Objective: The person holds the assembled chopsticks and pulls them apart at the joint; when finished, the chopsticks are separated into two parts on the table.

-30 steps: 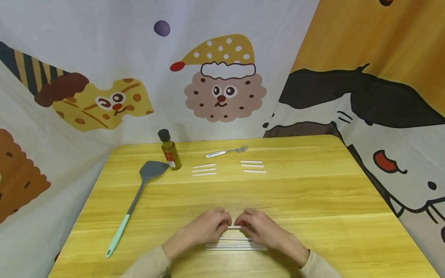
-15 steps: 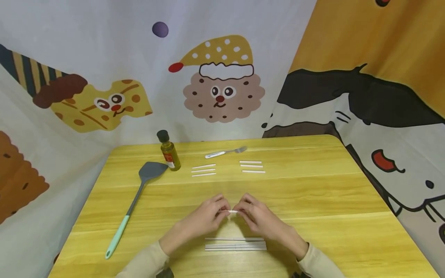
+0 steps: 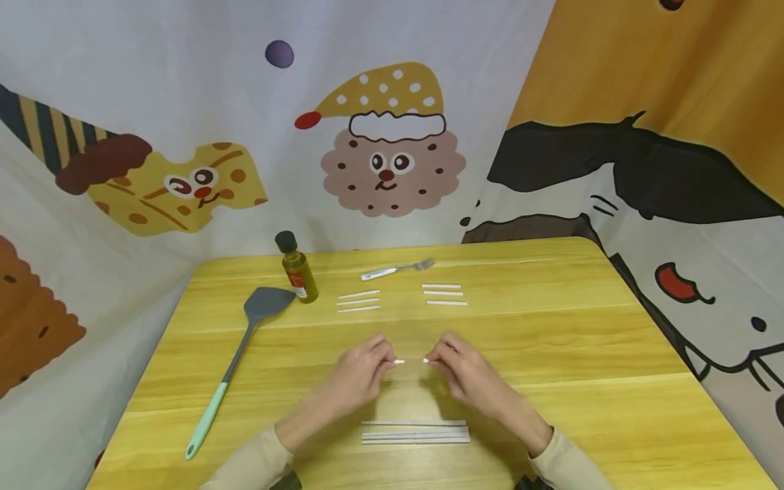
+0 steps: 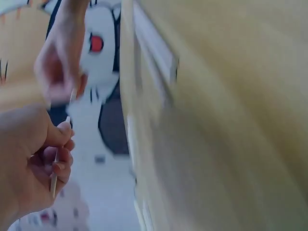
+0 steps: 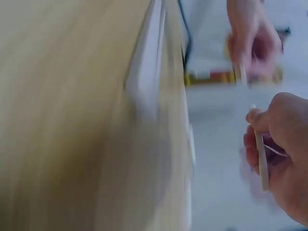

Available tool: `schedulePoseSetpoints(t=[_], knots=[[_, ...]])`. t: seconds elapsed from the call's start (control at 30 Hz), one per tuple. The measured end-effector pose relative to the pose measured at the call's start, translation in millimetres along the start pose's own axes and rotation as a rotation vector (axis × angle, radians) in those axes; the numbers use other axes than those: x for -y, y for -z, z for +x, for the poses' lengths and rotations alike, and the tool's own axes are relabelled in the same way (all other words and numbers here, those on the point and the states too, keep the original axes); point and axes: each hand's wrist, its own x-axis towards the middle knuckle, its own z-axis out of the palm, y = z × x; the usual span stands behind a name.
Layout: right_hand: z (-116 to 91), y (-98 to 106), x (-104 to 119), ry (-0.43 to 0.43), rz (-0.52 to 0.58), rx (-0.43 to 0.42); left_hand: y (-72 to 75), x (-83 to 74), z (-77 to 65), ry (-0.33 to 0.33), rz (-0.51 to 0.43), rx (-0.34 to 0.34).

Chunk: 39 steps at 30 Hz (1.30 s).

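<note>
My left hand (image 3: 361,373) pinches one short piece of a thin white stick (image 4: 54,185), its end poking past the fingertips. Across a small gap, my right hand (image 3: 470,374) pinches the other short piece (image 5: 263,166), which runs along inside the curled fingers in the right wrist view. Both hands are raised above the middle of the table. Nearer the front edge, several long white sticks (image 3: 416,439) lie side by side. Farther back are three short pieces on the left (image 3: 358,301) and three short pieces on the right (image 3: 444,294).
A grey spatula with a mint handle (image 3: 208,418) lies along the left of the wooden table (image 3: 582,327). Beside its head stands a dark-capped bottle (image 3: 299,272). A fork (image 3: 398,269) lies near the back edge, before a printed cloth (image 3: 275,122).
Both hands lifted a stick away from the long sticks and moved forward. The single stick between them has parted into two pieces, and the hands have drawn apart.
</note>
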Motion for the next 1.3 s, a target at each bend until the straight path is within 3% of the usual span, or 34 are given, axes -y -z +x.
schedulePoseSetpoints(t=[0.13, 0.2, 0.37, 0.5, 0.63, 0.87, 1.07, 1.3], knots=[[-15, 27, -20, -0.123, -0.032, -0.158, 26.0, 23.5, -10.7, 0.158, -0.013, -0.115], [-19, 38, -28, -0.178, -0.043, -0.203, 38.2, 34.3, -13.0, 0.199, -0.027, -0.147], [-18, 47, -41, -0.169, -0.119, -0.140, 50.6, 47.3, -7.8, 0.206, -0.009, -0.107], [-10, 41, -47, -0.142, -0.155, -0.083, 47.1, 52.2, 0.0, 0.184, 0.006, -0.078], [-2, 36, -54, -0.168, -0.143, -0.054, 40.2, 61.8, 6.4, 0.174, 0.007, -0.062], [16, 32, -71, -0.251, -0.022, -0.004, 32.1, 78.3, 15.8, 0.209, 0.024, 0.006], [28, 29, -81, -0.348, -0.016, 0.036, 26.0, 89.2, 26.8, 0.249, 0.035, 0.060], [38, 16, -94, -0.331, -0.002, 0.075, 17.1, 98.0, 34.7, 0.266, 0.006, 0.107]])
